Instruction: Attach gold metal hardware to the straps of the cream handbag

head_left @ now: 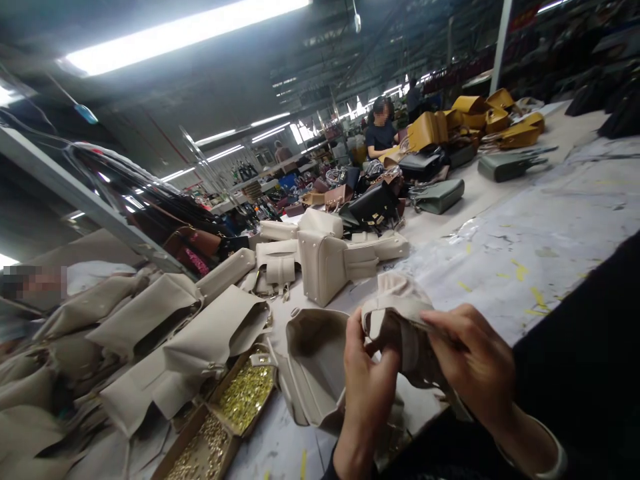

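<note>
Both hands grip a soft cream bag piece (400, 303), bunched up, with a thick folded edge and a dark hollow facing me. My left hand (367, 390) is closed on its near left edge, thumb and fingers pinching the rim. On the other side my right hand (473, 360) is closed too, its fingertips pressed against the edge; its palm side is hidden. Just left of my left hand an open beige handbag (320, 360) lies on the table with its inside showing. Whether the bag piece joins this handbag cannot be seen.
Cardboard trays hold yellow-gold metal pieces (247, 393) and small brass-coloured pieces (200, 447). Beige bags (215, 333) pile up at left; another beige bag (323, 267) stands ahead. Green bags (440, 197) and mustard bags (427, 130) lie farther off, near a seated person (383, 133).
</note>
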`<state>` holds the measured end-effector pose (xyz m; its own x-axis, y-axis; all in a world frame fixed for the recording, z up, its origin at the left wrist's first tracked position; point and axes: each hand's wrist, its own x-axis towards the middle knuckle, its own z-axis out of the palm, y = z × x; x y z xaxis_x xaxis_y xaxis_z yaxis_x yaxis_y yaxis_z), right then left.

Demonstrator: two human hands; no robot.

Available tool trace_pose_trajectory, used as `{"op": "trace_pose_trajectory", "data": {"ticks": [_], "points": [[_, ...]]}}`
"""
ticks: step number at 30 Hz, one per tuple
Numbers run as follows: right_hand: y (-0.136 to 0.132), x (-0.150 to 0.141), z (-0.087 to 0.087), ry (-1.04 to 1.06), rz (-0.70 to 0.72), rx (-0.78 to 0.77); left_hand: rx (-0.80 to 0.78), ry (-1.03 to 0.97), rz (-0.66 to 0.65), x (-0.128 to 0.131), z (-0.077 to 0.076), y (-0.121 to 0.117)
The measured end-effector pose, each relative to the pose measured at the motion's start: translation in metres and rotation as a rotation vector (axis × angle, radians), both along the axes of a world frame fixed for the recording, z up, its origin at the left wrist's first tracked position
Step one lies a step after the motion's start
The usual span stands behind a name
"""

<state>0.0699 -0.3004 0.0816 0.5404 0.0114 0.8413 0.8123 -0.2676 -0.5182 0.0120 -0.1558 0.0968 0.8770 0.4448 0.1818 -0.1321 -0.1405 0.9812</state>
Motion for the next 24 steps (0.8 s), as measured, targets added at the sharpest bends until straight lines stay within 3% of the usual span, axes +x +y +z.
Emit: {"op": "trace_pose_trajectory", "data": {"ticks": [2,5,11,14,17,20,24], "points": [[0.001,0.010,0.006,0.116,-0.018,0.011,-0.045,0.020,-0.050,0.002,0.002,-0.001],[0.001,0.012,0.009,0.154,-0.008,-0.002,0.074,0.041,0.013,0.004,0.000,0.000],[-0.012,-0.037,0.004,-0.255,0.230,-0.242,0.597,-0.097,0.331,-0.002,0.003,0.011],[-0.021,-0.046,0.005,-0.293,0.286,-0.302,0.723,-0.121,0.459,-0.002,0.007,0.022],[-0.023,-0.028,0.004,-0.204,0.130,-0.187,0.751,-0.132,0.491,0.000,0.006,0.034],[-0.019,-0.004,0.004,-0.100,-0.010,-0.167,0.667,-0.117,0.407,0.002,0.004,0.035],[-0.012,0.008,0.007,-0.076,0.000,-0.230,0.477,-0.006,0.241,0.000,0.004,0.021]]}}
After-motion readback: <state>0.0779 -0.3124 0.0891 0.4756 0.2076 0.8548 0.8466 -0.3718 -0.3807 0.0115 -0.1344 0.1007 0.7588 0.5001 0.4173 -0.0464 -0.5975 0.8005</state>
